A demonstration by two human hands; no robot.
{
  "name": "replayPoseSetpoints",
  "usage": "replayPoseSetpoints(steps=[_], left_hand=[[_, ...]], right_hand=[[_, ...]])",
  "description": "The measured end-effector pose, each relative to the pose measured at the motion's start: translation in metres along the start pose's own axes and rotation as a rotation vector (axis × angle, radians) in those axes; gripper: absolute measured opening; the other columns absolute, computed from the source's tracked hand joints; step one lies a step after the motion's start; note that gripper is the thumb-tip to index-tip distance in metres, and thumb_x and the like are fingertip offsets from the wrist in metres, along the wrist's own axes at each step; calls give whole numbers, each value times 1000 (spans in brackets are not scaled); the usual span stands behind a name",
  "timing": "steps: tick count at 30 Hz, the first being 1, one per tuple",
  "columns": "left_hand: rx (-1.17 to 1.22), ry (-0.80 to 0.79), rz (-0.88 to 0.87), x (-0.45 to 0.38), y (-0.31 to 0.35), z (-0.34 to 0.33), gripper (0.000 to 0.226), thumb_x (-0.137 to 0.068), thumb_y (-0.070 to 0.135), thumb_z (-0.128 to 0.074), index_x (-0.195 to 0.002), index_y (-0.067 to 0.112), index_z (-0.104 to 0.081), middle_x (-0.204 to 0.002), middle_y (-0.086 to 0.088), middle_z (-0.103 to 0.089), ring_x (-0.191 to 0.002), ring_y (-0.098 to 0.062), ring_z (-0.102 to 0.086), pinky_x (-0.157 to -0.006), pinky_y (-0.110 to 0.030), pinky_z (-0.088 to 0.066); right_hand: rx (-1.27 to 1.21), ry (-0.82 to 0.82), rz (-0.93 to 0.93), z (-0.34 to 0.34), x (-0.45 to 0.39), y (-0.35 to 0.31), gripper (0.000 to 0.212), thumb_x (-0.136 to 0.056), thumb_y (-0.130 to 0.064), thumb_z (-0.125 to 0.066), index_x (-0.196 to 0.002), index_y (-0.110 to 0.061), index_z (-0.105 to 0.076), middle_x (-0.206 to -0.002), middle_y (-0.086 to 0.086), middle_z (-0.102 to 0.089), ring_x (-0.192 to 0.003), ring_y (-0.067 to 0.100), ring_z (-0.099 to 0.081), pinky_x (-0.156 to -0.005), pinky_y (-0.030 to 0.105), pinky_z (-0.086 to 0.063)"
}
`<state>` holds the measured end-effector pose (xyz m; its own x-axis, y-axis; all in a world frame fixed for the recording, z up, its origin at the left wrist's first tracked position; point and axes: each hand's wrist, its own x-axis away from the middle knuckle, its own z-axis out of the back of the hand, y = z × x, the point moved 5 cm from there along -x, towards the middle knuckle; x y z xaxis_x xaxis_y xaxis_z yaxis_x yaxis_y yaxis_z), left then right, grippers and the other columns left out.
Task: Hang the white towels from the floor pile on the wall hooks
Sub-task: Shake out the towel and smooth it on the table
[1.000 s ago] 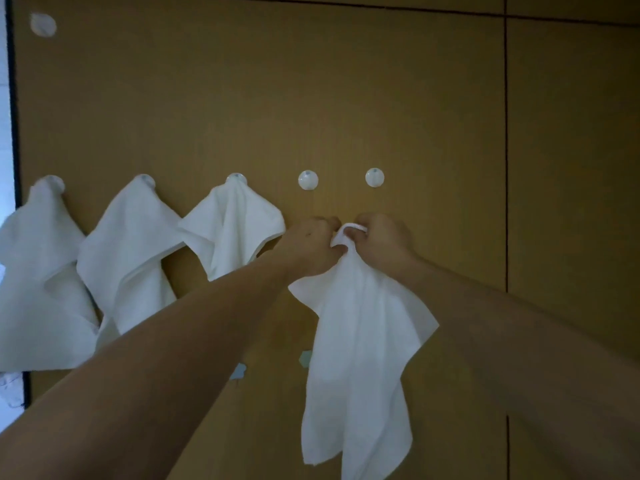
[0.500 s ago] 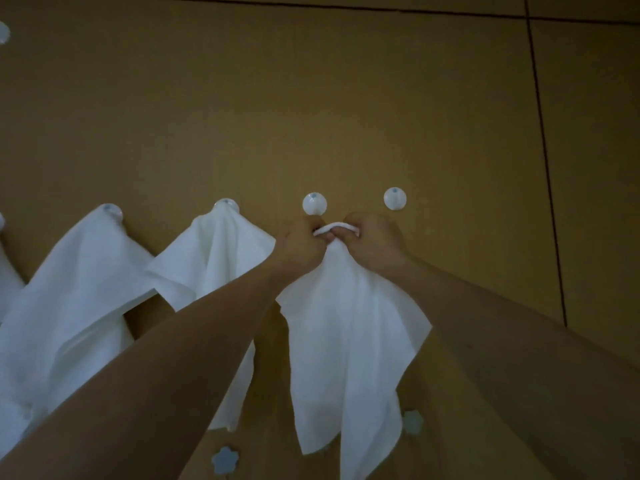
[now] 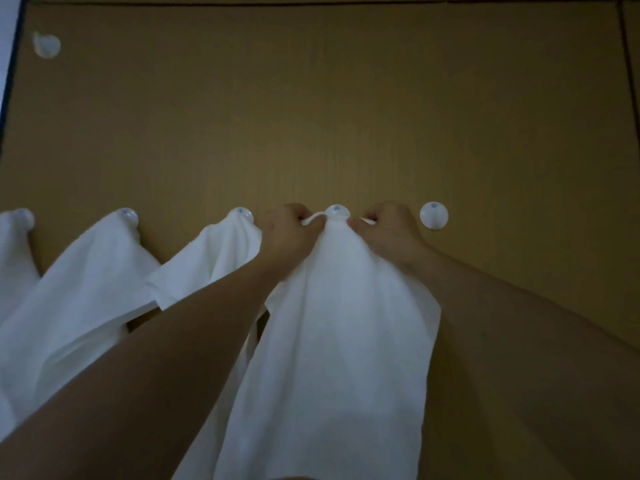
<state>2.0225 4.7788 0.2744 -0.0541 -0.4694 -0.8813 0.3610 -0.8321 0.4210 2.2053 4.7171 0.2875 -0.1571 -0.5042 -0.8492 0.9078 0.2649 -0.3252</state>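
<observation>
Fingers [image 3: 313, 221] of the left hand [image 3: 289, 237] are curled tight on the top edge of a white towel [image 3: 332, 341], pinching a small fold of cloth just left of a round white hook [image 3: 336, 211]; the fingers of the right hand [image 3: 389, 233] are closed on the same edge just right of that hook, with a sliver of hem showing between them. The towel's top is bunched against the underside of the hook, and it looks to be over the peg, though the dim light and the knuckles hide the exact seat. From there the cloth drops in long folds down the brown wall [image 3: 346, 116] to the bottom edge of the view, passing between the two bare forearms that reach up from the lower corners. Left of the held towel, three more towels hang on the wall: one [image 3: 214, 261] from the next hook [image 3: 241, 213], its lower part behind the left forearm; a second [image 3: 76, 306] from a hook [image 3: 128, 215] further left; a third [image 3: 14, 261] at the wall's left edge, cut off by the frame. Just right of the right hand a bare hook [image 3: 434, 215] sits on the same row. Another pale hook [image 3: 46, 46] is fixed high near the wall's upper left corner, blurred. Dark seams run along the wall's top and right edges.
</observation>
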Motion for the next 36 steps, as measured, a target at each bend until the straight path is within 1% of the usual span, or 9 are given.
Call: replayPoseSetpoints(steps=[3,6,11,16,20,25,32,34,36], left_hand=[[-1,38,45,-18,0,-2,27,-89,46,-62,-82,20,-68,-82,7,-67,-82,-8,-59,-69,-26,-39],[-44,101,16,-35,3,-1,23,-90,40,-63,-93,18,-68,-89,5,-65,-86,-12,-57,-74,-24,-36],[-113,99,-64,-50,14,-5,7,-89,30,-61,-95,26,-62,-90,6,-64,-78,-8,-56,-59,-18,-36],[-227,46,-145,-49,17,-22,18,-92,20,-50,-92,31,-65,-85,6,-67,-76,-14,-61,-64,-29,-49],[-198,27,-143,-40,7,-40,26,-94,16,-46,-97,29,-68,-92,5,-71,-80,-16,-62,-71,-32,-51],[-121,-5,-152,-26,-1,-43,36,-98,14,-40,-121,26,-65,-110,2,-70,-99,-18,-63,-89,-39,-51],[-20,-58,-52,-13,-9,-45,34,-102,20,-36,-126,19,-60,-108,-2,-67,-99,-20,-64,-86,-37,-52],[0,-77,-41,-8,-7,-46,36,-102,20,-34,-129,18,-58,-114,-3,-65,-103,-20,-61,-88,-36,-50],[56,-101,-16,-3,-9,-48,36,-103,24,-35,-131,18,-57,-120,-2,-63,-109,-20,-58,-95,-38,-47]], right_hand=[[57,59,45,5,-25,-7,28,-87,-44,-63,-80,-18,-72,-81,0,-69,-82,22,-66,-70,35,-50],[137,123,64,5,-46,-11,27,-87,-45,-64,-91,-20,-74,-89,-1,-69,-90,23,-65,-70,29,-42],[223,158,55,2,-56,-13,30,-91,-42,-62,-106,-19,-72,-105,3,-72,-98,25,-65,-83,35,-51],[224,171,54,-6,-48,-5,29,-95,-41,-58,-110,-19,-67,-104,5,-70,-97,25,-65,-84,38,-51],[146,182,62,-13,-36,7,21,-96,-39,-53,-101,-20,-61,-90,4,-67,-83,24,-63,-74,39,-53],[80,182,148,-23,-20,7,16,-100,-29,-47,-102,-24,-63,-84,2,-68,-75,23,-63,-71,43,-53],[-2,115,181,-33,-1,9,28,-100,-34,-42,-106,-31,-69,-81,-5,-69,-72,14,-64,-71,42,-55],[-58,89,154,-32,4,10,30,-101,-37,-42,-107,-29,-70,-85,-4,-71,-78,15,-66,-74,40,-54],[-125,54,117,-31,9,11,33,-102,-39,-44,-117,-24,-69,-105,-2,-73,-96,16,-66,-82,31,-51]])
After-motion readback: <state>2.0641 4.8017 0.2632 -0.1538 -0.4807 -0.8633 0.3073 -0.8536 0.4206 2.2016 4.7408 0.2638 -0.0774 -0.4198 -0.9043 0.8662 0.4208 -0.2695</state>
